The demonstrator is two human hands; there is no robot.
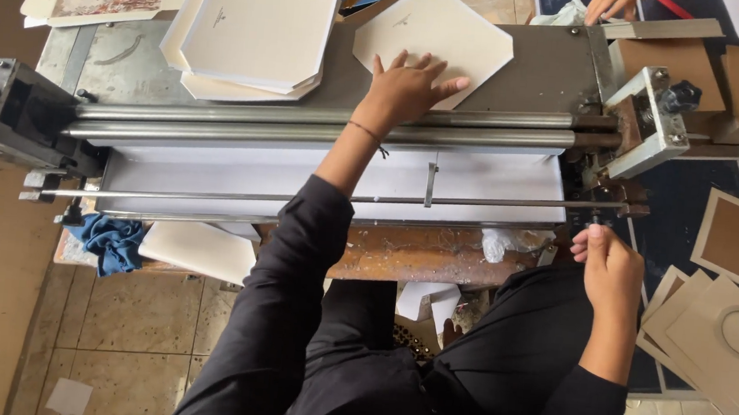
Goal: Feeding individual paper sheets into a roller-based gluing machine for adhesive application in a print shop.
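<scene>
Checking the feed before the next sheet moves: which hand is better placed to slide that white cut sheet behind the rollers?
Probably the left hand: it lies flat on the white cut sheet beyond the rollers. The right hand is down at the machine's right end, away from the sheet.

White card sheet (441, 29): octagonal cut, corners clipped, small dark mark near its centre. Lies flat on the grey metal machine bed (547, 68), beyond the 2 steel rollers (306, 123), slightly rotated to them. Left hand (410, 83) rests palm-down on its near edge, fingers spread. Right hand (608, 266) is curled at the machine's right end, near the thin rod (317, 199); what it grips is unclear.
</scene>
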